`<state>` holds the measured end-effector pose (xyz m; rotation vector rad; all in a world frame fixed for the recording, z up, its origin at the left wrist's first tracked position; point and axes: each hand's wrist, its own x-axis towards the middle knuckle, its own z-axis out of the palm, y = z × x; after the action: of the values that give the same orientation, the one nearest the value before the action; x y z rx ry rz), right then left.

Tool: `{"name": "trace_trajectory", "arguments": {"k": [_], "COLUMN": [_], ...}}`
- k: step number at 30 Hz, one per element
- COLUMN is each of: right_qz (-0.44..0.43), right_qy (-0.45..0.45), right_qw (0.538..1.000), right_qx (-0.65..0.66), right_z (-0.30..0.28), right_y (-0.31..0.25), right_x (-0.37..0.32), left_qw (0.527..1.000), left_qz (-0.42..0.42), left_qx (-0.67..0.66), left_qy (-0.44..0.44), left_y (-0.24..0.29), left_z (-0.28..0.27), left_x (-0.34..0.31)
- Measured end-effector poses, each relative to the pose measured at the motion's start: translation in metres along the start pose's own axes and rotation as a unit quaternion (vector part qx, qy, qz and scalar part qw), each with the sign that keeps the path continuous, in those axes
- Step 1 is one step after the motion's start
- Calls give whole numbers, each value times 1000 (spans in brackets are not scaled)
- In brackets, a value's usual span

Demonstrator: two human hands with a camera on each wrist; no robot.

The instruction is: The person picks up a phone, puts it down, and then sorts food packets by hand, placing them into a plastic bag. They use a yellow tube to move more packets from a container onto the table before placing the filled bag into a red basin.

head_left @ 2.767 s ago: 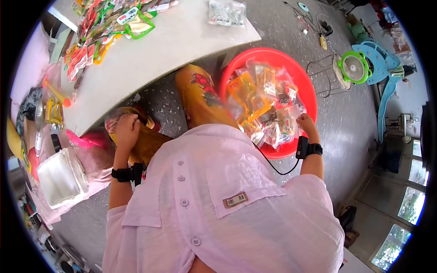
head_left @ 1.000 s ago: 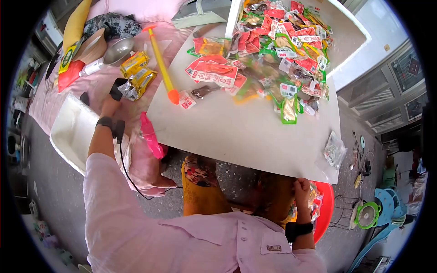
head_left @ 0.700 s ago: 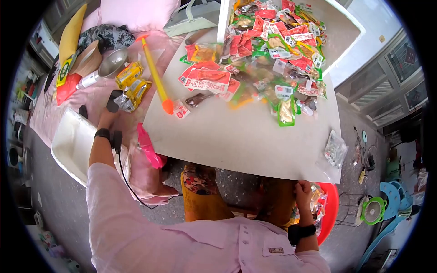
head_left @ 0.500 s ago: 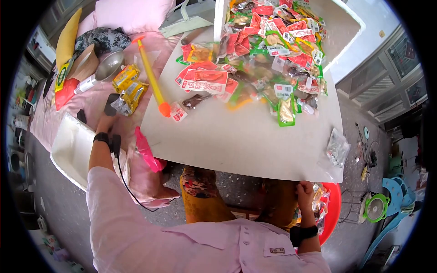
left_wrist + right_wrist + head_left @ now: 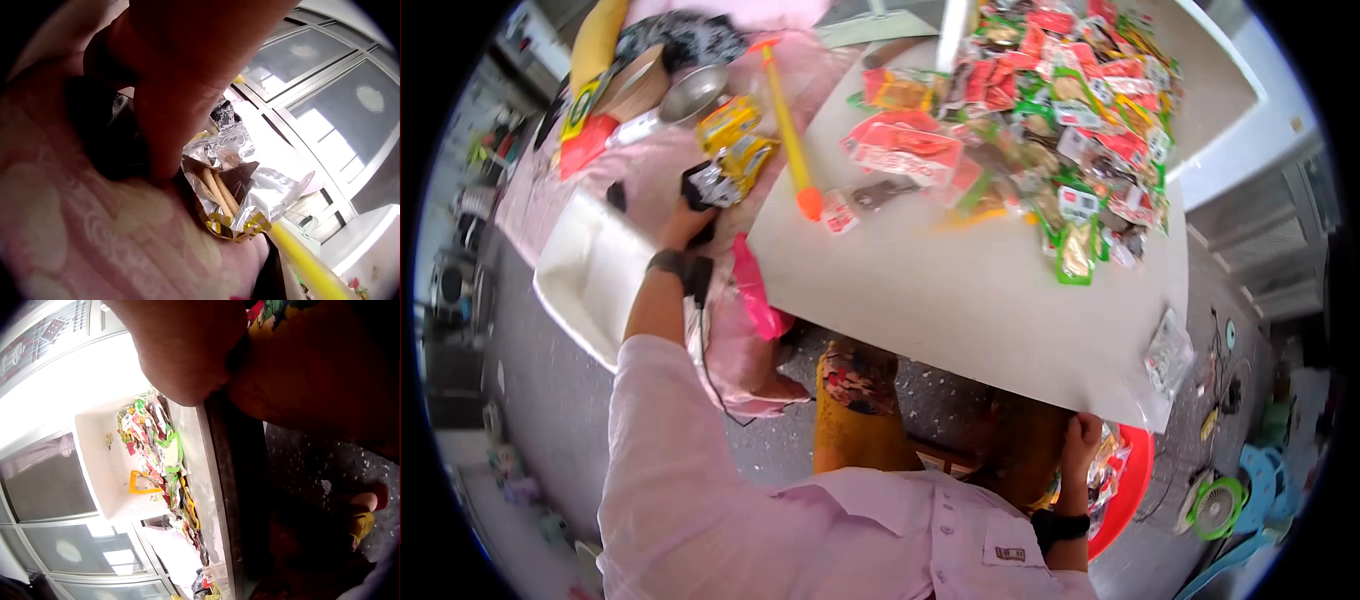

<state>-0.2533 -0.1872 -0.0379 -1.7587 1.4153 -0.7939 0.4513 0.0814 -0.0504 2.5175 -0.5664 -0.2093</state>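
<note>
1. Sitting furthest left, beyond the tabletop's (image 5: 960,290) left edge: a white box (image 5: 590,270), resting on a pink cloth (image 5: 662,145).
2. Reaching with the left hand (image 5: 683,225) across that cloth, just past the box's far corner, fingertips (image 5: 164,164) pressing down beside a black thing (image 5: 697,188). Touching it for certain; pinching it or not, cannot tell, the wrist view being too close and dark.
3. Lying on the cloth, touching the black thing's right side: a torn foil packet (image 5: 738,168), showing thin sticks inside in the wrist view (image 5: 232,187).
4. Stretching along the tabletop's left edge: a yellow stick toy (image 5: 785,120), orange tip pointing to the near side. Hanging off the same edge, closer in: a pink plastic toy (image 5: 753,290).
5. Covering the far half of the tabletop: a heap of snack packets (image 5: 1050,120), red, green and yellow, also showing small in the right wrist view (image 5: 161,459).
6. Lying at the near right corner, partly overhanging: a clear bag (image 5: 1170,352).
7. Resting the right hand (image 5: 1083,438) against the tabletop's near edge by that corner, fingers curling; holding anything or nothing, cannot tell.
8. Standing on the floor just right of that hand: a red basin (image 5: 1138,480) with more packets in it.
</note>
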Motion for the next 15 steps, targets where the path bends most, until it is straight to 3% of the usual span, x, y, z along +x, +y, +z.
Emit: {"name": "trace_trajectory", "arguments": {"k": [1,2,5,8,13,15], "right_qz": [6,27,14,-6,-1,13], "right_qy": [-1,-7,-4,5,3,1], "right_qw": [1000,999,1000,1000,999,999], "right_qx": [9,36,9,-16,-42,-30], "right_z": [1,1,0,-1,-3,0], "right_y": [3,0,8,22,12,5], "right_x": [1,0,3,5,4,2], "left_qw": [994,991,999,988,985,975], "left_qz": [-79,-97,-39,-136,-136,-189], "left_qx": [70,91,32,-34,-26,12], "left_qy": [7,-4,5,62,101,114], "left_y": [22,37,32,14,-7,33], "left_z": [-6,-13,-11,11,34,17], "left_x": [-15,-25,-18,11,51,20]}}
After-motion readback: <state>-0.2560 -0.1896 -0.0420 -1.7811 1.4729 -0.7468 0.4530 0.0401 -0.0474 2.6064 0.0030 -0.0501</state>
